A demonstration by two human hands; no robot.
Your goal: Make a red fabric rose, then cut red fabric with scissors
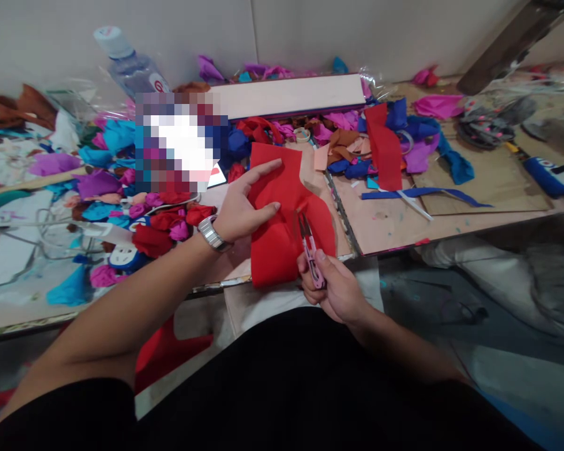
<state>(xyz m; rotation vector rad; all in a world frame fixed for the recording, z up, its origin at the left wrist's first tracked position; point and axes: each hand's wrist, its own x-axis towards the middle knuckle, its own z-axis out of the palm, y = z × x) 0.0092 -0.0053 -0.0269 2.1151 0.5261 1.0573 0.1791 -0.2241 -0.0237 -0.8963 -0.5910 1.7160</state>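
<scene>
A red sheet (275, 250), of paper or thin cloth, lies at the table's front edge with its lower part curling over it. Its right side has a wavy outline. My left hand (247, 203) rests on the sheet's left part, fingers stretched out and thumb apart, a metal watch on the wrist. My right hand (336, 285) is closed around pink-handled thread snips (311, 247). The blades point away from me and touch or lie just over the sheet's right part. Whether they are cutting into it, I cannot tell.
Colourful crumpled scraps (96, 181) cover the table's left and back. A water bottle (134, 66), a pale board (286, 95) and a power strip (126, 255) stand or lie among them. At right are a red strip (385, 150), a blue strip (423, 195) and cardboard (489, 194).
</scene>
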